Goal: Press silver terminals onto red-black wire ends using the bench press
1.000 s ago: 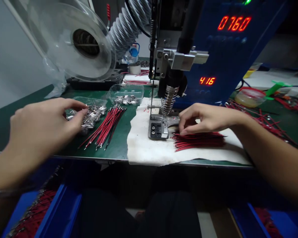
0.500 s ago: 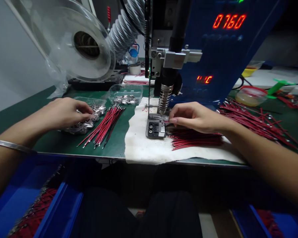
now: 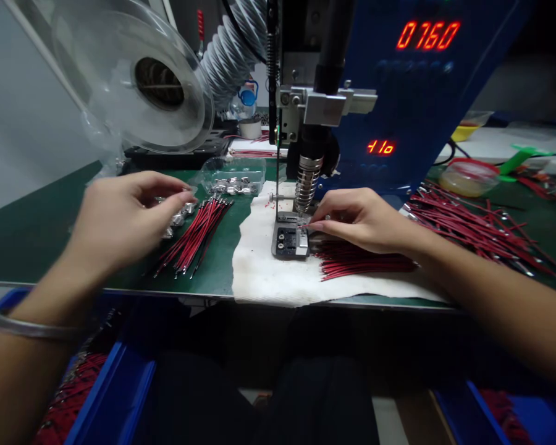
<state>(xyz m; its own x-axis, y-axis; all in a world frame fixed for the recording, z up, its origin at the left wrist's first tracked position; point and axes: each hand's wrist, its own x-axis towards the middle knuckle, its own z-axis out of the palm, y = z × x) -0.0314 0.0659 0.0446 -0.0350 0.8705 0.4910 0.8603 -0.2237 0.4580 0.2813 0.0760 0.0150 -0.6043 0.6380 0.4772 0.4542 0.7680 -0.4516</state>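
Red wires (image 3: 76, 395) lie in blue bins (image 3: 113, 392), metal parts (image 3: 234, 186) in a tray (image 3: 259, 176).

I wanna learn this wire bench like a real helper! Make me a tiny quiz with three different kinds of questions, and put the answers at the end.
1. True or false: the right hand is nearer the metal spring than the left hand is.
2. What colour is the tabletop under the loose bundle of red wires beside the left hand? A) white B) green C) yellow
3. Fill in: the upper red number on the blue machine reads ____.

Key: 1 true; 2 B; 3 0760
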